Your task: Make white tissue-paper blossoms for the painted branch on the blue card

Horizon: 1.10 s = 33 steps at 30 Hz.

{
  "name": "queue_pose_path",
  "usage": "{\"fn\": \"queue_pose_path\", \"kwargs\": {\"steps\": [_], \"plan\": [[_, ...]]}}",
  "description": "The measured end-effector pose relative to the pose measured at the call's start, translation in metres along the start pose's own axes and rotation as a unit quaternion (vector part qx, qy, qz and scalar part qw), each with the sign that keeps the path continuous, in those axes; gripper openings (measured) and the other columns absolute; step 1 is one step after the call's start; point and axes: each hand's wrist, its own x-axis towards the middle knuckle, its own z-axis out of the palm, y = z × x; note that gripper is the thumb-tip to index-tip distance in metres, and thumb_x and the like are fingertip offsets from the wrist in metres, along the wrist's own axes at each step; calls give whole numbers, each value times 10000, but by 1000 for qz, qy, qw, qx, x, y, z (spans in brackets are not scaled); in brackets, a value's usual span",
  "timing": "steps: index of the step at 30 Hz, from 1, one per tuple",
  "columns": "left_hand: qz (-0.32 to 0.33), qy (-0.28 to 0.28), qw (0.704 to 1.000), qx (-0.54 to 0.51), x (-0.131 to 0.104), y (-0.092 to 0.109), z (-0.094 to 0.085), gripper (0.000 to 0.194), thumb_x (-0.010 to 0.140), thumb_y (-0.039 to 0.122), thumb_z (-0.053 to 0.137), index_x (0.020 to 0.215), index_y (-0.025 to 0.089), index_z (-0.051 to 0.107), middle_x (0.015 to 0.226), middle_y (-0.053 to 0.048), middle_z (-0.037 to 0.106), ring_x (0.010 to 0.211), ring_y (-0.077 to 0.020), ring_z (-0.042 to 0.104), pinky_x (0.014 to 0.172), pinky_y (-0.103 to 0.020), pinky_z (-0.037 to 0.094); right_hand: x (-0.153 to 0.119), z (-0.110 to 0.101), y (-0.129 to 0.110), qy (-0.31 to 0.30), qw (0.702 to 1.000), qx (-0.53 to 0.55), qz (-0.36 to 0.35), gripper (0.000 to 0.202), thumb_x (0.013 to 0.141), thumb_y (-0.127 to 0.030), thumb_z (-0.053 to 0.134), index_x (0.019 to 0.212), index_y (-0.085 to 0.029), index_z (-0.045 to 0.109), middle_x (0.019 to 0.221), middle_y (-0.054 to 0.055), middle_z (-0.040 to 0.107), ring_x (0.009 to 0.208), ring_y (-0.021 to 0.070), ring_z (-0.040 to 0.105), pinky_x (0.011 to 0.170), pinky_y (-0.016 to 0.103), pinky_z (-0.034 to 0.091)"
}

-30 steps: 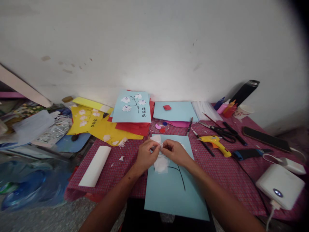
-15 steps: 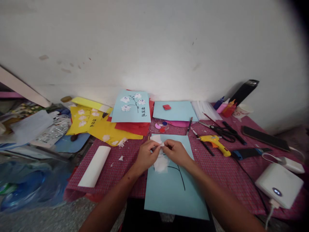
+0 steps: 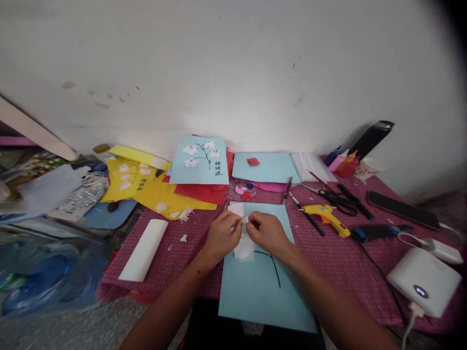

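Note:
My left hand and my right hand meet over the upper part of a light blue sheet. Between their pinched fingertips is a small piece of white tissue, with both hands closed on it. Just below lies a thin white tissue piece on the sheet, at the left end of a drawn black branch. Another white paper piece shows behind my left fingers. My palms are hidden.
A rolled white paper lies at left. Behind are a finished blue flower picture and yellow sheets. At right are a yellow glue gun, black scissors, a phone and a white power bank.
My fingertips have drawn slightly apart, with a bit of the white tissue showing between them. My right fingers are curled in more. The view has shifted slightly.

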Motion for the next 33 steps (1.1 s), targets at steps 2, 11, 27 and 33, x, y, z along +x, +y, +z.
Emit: {"fn": "queue_pose_path", "kwargs": {"steps": [2, 11, 27, 33], "plan": [[-4, 0, 1000, -8, 0, -1, 1, 157, 832, 121, 524, 893, 210, 638, 873, -46, 650, 863, -176, 602, 792, -310, 482, 0, 0, 0, -1, 1000, 6, 0, 106, 772, -209, 526, 670, -203, 558, 622, -4, 604, 573, 141, 510, 547, 259, 271], [-59, 34, 996, -58, 3, -2, -3, 130, 804, 147, 583, 891, 209, 658, 857, -19, 676, 808, -151, 622, 745, -287, 486, 1, 0, -2, -28, 997, 70, 17, 167, 822, -271, 528, 679, -203, 581, 598, -19, 593, 537, 128, 495, 522, 246, 275], [-5, 34, 999, 18, -1, -4, -1, 184, 827, 110, 528, 954, 202, 623, 905, -42, 651, 889, -169, 605, 816, -303, 484, -4, 0, -3, 33, 998, -45, -29, 53, 798, -216, 524, 756, -204, 553, 724, 20, 635, 657, 163, 561, 624, 270, 328], [0, 23, 999, 25, -1, -3, 0, 203, 832, 106, 523, 976, 208, 621, 917, -46, 648, 892, -170, 602, 826, -303, 487, -5, 3, -1, 61, 996, -60, -40, 83, 816, -200, 499, 847, -190, 575, 780, 45, 641, 704, 179, 580, 669, 281, 366]]}}
